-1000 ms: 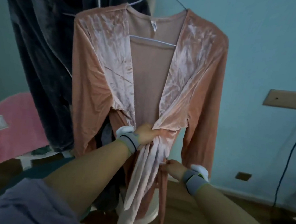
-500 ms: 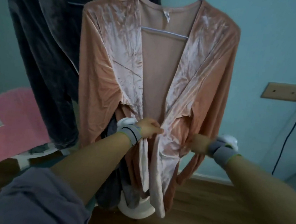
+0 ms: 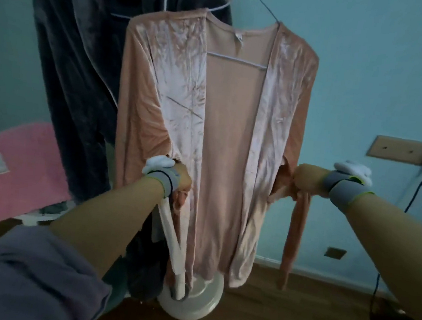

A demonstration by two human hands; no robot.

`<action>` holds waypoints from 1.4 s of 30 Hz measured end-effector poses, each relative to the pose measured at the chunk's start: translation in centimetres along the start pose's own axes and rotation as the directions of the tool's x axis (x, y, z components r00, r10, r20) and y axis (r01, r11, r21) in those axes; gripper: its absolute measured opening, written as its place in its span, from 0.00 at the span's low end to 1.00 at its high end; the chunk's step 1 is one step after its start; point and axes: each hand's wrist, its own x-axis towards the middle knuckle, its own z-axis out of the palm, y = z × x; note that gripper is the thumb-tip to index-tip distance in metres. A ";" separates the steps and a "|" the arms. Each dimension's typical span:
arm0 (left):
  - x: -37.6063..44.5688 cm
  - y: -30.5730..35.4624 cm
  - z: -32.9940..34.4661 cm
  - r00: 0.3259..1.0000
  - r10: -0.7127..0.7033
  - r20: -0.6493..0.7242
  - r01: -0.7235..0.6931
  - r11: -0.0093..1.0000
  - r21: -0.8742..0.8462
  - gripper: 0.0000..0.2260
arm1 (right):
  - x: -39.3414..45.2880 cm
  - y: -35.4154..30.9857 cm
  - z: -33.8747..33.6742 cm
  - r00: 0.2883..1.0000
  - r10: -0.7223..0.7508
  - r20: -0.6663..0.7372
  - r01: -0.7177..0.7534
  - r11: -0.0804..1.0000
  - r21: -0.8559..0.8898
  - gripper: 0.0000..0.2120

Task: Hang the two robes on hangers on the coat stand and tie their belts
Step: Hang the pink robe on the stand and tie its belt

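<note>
Already hung on hangers: dark robe (image 3: 78, 73) and pink robe (image 3: 208, 123). Pink belt ends untied, pulled apart, grasped by left hand (image 3: 180, 178) and right hand (image 3: 307, 179).

Front robe (image 3: 222, 145) on hanger (image 3: 237, 59), second robe (image 3: 83, 73) behind-left, stand base (image 3: 197, 303) below.

Two robes (image 3: 222, 140) on coat stand (image 3: 193, 305)

Pink blanket (image 3: 8, 169) at left; wall socket strip (image 3: 411, 151) with black cable (image 3: 419, 187).
</note>
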 end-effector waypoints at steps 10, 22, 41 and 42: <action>-6.8 -0.9 -6.6 0.866 -0.051 -0.497 -0.120 0.944 -0.307 0.07 | 3.2 2.6 5.2 0.979 -0.092 0.182 0.100 0.994 -0.039 0.14; -12.5 -0.4 4.3 0.991 -0.022 0.129 0.067 0.930 -0.361 0.09 | 2.5 -3.6 9.3 0.869 -0.378 0.321 0.107 0.775 0.623 0.16; -8.1 1.4 9.7 0.953 -0.197 0.231 0.258 0.122 -0.958 0.16 | -1.8 -5.2 8.7 0.789 -0.584 0.192 0.425 0.744 0.516 0.21; -7.8 2.1 9.4 0.957 -0.226 0.182 0.201 0.065 -0.977 0.14 | -1.8 -4.7 8.3 0.804 -0.575 0.150 0.473 0.772 0.423 0.21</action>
